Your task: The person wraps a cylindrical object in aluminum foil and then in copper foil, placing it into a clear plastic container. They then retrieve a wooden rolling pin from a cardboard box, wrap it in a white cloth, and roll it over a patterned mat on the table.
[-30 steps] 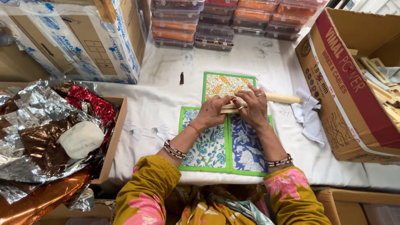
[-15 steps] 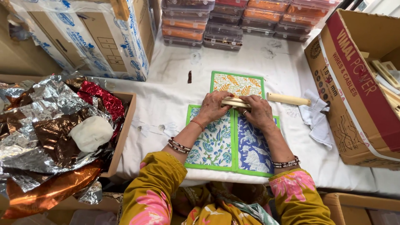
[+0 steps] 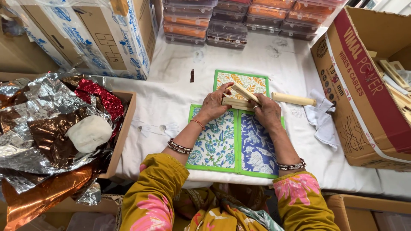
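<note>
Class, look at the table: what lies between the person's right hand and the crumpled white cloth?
In the head view, a pale wooden stick lies on the sheet between the right hand and the white cloth.

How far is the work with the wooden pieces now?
Done: three printed mats lie flat on the white cloth. In hand: the left hand and the right hand press two wooden strips together above the mats. Left: a wooden rod lies untouched beside the right hand, and more wooden parts wait in the cardboard box.

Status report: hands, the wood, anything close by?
Left hand and right hand both grip wooden sticks. Over printed mats. Roller beside right hand.
</note>
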